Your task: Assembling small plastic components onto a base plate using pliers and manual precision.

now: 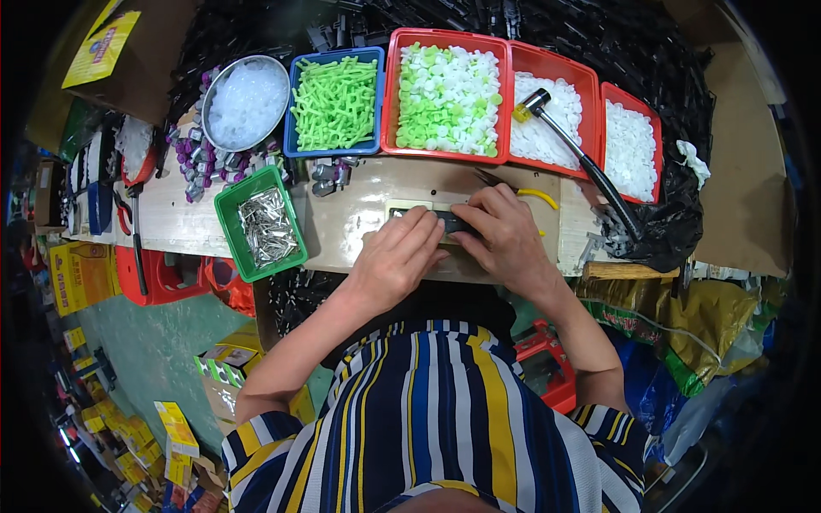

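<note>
Both hands meet at the front of the workbench, over a small pale yellow-green block (398,206). A dark, narrow black part (453,222) lies on or in this block, mostly covered by fingers. My right hand (505,231) pinches the part's right end between thumb and fingers. My left hand (398,258) is closed, fingers together, at the part's left end; whatever those fingers hold is hidden. Behind my right hand lie pliers with yellow handles (539,197). A hammer (586,158) with a black handle rests across the bins on the right.
A green bin (224,214) of metal pins stands left of my hands. Beyond are a metal bowl (209,120), a blue bin (292,150) of green pieces, and red bins (445,155) of green and white pieces. Purple-grey parts (195,162) lie near the bowl; black parts (342,21) pile up behind.
</note>
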The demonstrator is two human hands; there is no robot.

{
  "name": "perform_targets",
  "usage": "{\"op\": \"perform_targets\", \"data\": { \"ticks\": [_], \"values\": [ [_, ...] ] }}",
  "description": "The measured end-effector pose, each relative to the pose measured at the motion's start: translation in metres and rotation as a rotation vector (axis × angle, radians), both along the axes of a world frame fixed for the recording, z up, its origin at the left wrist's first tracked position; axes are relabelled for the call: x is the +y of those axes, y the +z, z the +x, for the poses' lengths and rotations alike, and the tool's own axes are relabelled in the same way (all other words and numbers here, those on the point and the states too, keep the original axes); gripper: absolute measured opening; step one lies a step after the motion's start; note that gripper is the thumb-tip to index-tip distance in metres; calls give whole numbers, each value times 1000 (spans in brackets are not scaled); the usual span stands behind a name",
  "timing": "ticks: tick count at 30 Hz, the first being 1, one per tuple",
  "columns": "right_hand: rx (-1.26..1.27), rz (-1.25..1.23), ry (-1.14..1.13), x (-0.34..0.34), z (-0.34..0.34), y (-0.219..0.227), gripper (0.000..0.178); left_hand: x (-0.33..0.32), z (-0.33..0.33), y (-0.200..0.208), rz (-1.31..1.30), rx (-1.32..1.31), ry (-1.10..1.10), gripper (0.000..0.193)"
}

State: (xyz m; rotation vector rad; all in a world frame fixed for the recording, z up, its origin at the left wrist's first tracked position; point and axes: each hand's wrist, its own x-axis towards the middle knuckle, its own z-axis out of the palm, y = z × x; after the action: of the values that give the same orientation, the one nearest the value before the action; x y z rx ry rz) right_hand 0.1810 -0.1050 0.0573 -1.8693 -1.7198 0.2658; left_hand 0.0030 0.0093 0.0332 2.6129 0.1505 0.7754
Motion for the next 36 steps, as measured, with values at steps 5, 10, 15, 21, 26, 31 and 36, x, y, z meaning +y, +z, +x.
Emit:
{"op": "perform_targets", "data": {
  "ticks": [5, 10, 15, 21, 26, 31, 36],
  "values": [
    [-214, 164, -193, -18, 36, 25, 39, 0, 1, -13, 111, -96, 16, 40],
    [-553, -208, -509, -41, 82, 39, 50, 6, 1, -17, 179, -119, -8, 40],
    [-488, -217, -440, -47, 97, 40, 48, 8, 3, -14, 236, -114, -27, 37],
    [-96, -12, -454, -77, 79, 71, 35, 8, 2, -13, 262, -101, -13, 36],
    [163, -126, -305, -109, 33, 52, 36, 7, 5, -10, 268, -86, -22, 36],
    [164, -153, -212, -104, 5, 55, 39, 9, 3, -14, 278, -52, -42, 39],
    [18, -284, -171, -105, -5, 46, 47, 8, 2, -13, 289, -50, -50, 38]
  ]
}}
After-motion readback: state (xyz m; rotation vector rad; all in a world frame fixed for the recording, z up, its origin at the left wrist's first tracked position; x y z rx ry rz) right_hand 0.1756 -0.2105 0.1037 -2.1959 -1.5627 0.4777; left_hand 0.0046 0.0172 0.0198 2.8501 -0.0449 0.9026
